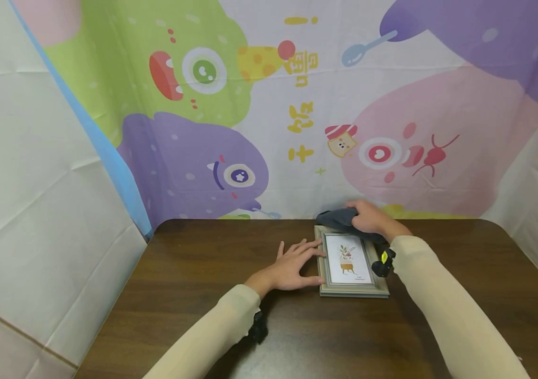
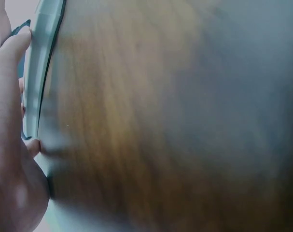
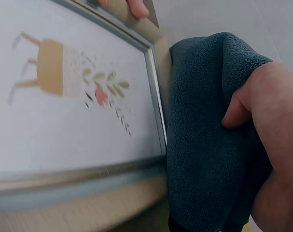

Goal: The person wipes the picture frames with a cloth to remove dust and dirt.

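A dark, plush, bunched cloth (image 3: 199,130) is gripped by the right hand (image 1: 372,217) at the far edge of a rectangular picture frame (image 1: 354,291), right of centre in the head view. The frame's pale, ridged left border is touched by the spread left hand (image 1: 292,269). A wood-grained brown tabletop (image 1: 193,268) is backed by cartoon-printed fabric (image 1: 269,100) across the upper half.

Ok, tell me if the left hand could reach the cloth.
Probably yes: only the flat-lying picture frame separates the left hand from the cloth, though the right hand grips that cloth.
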Available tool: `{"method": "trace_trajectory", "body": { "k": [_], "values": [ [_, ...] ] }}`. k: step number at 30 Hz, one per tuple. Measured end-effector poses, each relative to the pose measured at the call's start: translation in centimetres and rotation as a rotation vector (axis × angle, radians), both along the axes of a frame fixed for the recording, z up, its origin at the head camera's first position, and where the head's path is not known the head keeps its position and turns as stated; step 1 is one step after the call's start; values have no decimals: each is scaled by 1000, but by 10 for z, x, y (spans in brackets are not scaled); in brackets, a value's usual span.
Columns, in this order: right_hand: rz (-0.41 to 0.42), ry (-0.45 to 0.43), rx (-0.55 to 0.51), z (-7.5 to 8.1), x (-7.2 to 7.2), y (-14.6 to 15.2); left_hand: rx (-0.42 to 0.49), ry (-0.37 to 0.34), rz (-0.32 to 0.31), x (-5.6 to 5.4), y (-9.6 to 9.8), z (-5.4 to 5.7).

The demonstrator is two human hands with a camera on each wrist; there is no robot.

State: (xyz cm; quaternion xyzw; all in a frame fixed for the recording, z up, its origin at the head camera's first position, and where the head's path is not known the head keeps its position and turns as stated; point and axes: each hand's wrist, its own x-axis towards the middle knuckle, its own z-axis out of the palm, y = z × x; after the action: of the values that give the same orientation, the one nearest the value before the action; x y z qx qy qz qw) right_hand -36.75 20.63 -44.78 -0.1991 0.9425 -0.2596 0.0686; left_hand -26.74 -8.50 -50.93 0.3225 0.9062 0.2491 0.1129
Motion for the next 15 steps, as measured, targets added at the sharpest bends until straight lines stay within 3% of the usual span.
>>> {"method": "trace_trajectory", "body": {
  "k": [7, 15],
  "values": [
    [-52, -51, -10, 1, 3, 17, 5, 3, -4, 0, 0, 0],
    [-4, -4, -26, 3, 5, 17, 5, -1, -3, -1, -1, -2]
  ]
}}
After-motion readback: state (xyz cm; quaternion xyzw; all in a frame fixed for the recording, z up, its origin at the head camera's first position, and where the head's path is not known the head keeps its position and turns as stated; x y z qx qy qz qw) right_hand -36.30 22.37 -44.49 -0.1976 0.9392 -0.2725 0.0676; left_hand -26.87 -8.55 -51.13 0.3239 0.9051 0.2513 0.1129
